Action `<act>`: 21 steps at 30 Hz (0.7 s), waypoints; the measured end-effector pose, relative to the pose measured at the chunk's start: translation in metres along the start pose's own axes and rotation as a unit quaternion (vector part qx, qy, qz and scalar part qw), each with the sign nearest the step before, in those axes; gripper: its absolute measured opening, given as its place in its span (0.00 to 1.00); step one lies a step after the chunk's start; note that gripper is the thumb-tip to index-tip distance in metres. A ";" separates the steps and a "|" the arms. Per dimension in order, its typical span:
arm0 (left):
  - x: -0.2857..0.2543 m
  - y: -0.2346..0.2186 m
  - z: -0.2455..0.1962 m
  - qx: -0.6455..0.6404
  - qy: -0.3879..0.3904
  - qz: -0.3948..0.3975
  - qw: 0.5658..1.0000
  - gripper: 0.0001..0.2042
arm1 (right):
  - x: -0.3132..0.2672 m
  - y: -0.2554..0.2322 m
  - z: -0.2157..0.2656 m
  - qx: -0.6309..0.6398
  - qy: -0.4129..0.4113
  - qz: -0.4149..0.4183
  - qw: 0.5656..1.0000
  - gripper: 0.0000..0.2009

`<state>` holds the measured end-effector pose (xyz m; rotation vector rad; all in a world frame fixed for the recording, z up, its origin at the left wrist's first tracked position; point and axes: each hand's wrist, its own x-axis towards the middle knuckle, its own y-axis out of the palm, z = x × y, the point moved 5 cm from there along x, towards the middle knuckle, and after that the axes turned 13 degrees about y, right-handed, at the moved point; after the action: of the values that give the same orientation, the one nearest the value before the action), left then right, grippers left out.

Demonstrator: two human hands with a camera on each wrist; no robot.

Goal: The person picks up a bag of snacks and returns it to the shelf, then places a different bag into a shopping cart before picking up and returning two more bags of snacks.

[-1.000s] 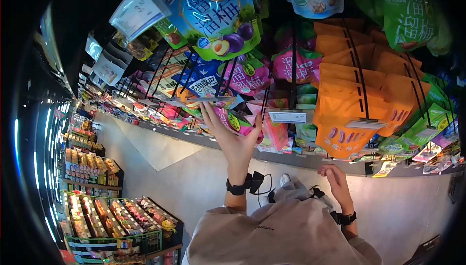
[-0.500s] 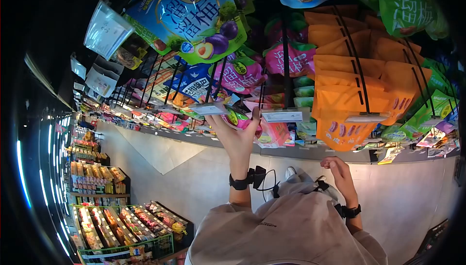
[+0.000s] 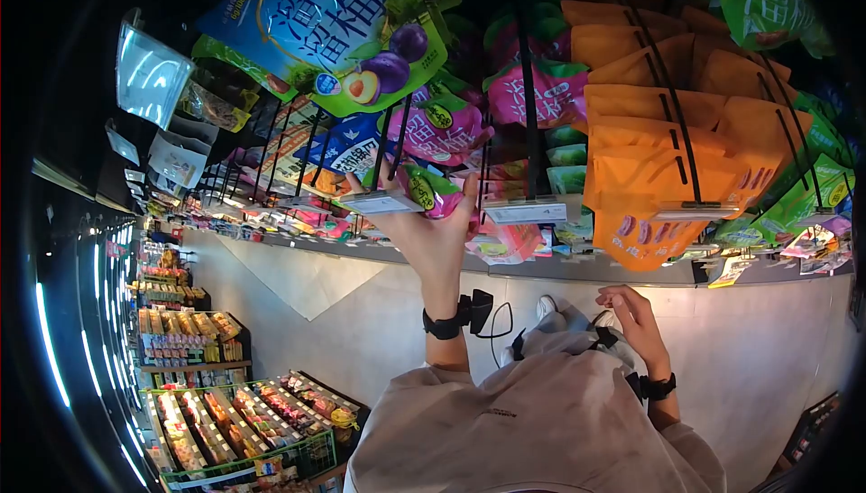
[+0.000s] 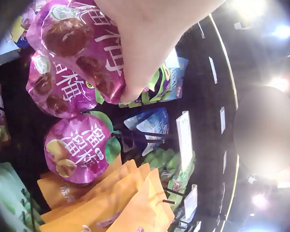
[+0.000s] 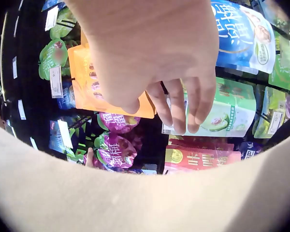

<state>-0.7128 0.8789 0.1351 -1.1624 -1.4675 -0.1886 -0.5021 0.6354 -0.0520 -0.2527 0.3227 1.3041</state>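
Observation:
In the head view my left hand [image 3: 433,245] reaches up to the hanging rack, its fingers and thumb around a pink and green plum snack bag [image 3: 442,197]. A price tag [image 3: 383,202] covers part of these fingers. The left wrist view shows the held bag [image 4: 79,46] close up, the thumb along its edge, with a second pink bag [image 4: 58,92] just behind. My right hand [image 3: 634,317] hangs in front of my body below the rack, fingers loosely bent, holding nothing; the right wrist view shows the same right hand [image 5: 157,63] with its fingers drooping.
Orange bags [image 3: 645,164] hang to the right on black hooks. A large blue plum bag [image 3: 334,28] hangs above the left hand. Another price tag [image 3: 525,213] sticks out beside the thumb. Behind on the left stands a snack display [image 3: 244,425] on the pale floor.
The view has shifted, with rack items moving left and down-floor things rising slightly. My left fingers have gone farther up behind the price tag, around the pink bag. The right hand stays loosely bent.

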 end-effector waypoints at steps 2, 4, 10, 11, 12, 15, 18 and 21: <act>0.003 0.003 0.003 0.021 0.019 0.027 0.999 0.46 | 0.000 0.002 0.001 0.006 0.001 0.003 1.000 0.17; 0.005 0.007 0.003 0.031 0.012 0.029 0.999 0.47 | 0.001 0.003 0.001 0.004 0.001 0.000 1.000 0.15; 0.016 0.029 0.008 0.083 0.015 -0.012 0.996 0.52 | 0.000 0.010 0.005 -0.007 -0.001 -0.006 1.000 0.17; 0.017 0.033 0.006 0.090 -0.003 0.000 0.996 0.54 | -0.001 0.010 0.007 -0.010 -0.002 -0.008 1.000 0.17; 0.020 0.036 0.005 0.097 -0.022 0.012 0.995 0.55 | -0.002 0.010 0.007 -0.012 -0.004 -0.012 1.000 0.17; 0.023 0.050 0.016 0.040 -0.036 0.001 0.999 0.59 | -0.006 0.011 0.004 -0.019 -0.012 -0.026 0.999 0.17; 0.023 0.056 0.016 0.035 -0.073 -0.005 0.997 0.63 | -0.008 0.013 -0.003 -0.006 -0.019 -0.033 0.999 0.17; 0.022 0.056 0.012 0.034 -0.069 -0.037 0.996 0.66 | -0.011 0.019 -0.004 -0.005 -0.029 -0.056 0.998 0.17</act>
<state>-0.6762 0.9260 0.1227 -1.0843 -1.6285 -0.1095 -0.5236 0.6288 -0.0519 -0.2367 0.2492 1.2005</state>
